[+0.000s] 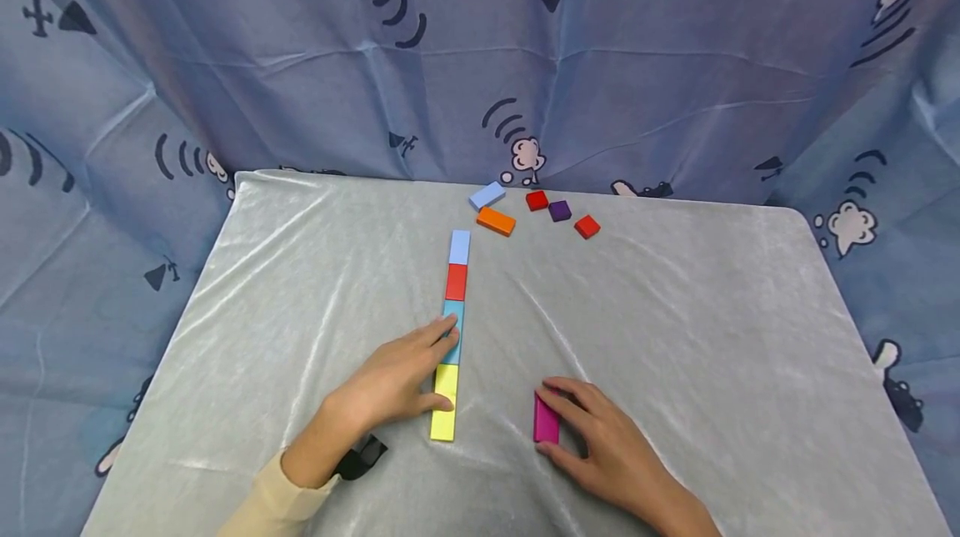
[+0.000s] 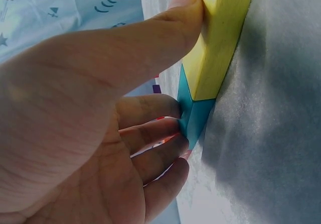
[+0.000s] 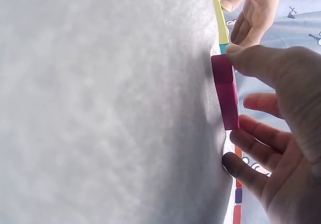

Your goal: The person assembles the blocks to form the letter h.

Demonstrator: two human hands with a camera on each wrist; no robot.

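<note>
Left hand (image 1: 397, 374): uncurled, touching blue block (image 1: 453, 355), yellow block (image 1: 447, 383)
Right hand (image 1: 606, 444): pinching magenta block (image 1: 546, 420) at yellow block's three o'clock

Even light gives the pale counter (image 1: 712, 337) a faint sheen in the head view; the left hand (image 2: 85, 118) sits shaded in its wrist view, the right wrist view hazy with soft-edged shadows.

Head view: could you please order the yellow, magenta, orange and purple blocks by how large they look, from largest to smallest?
1. Yellow block
2. Magenta block
3. Orange block
4. Purple block
The last two lie farther away, so their real sizes compared with the others are unsure.
</note>
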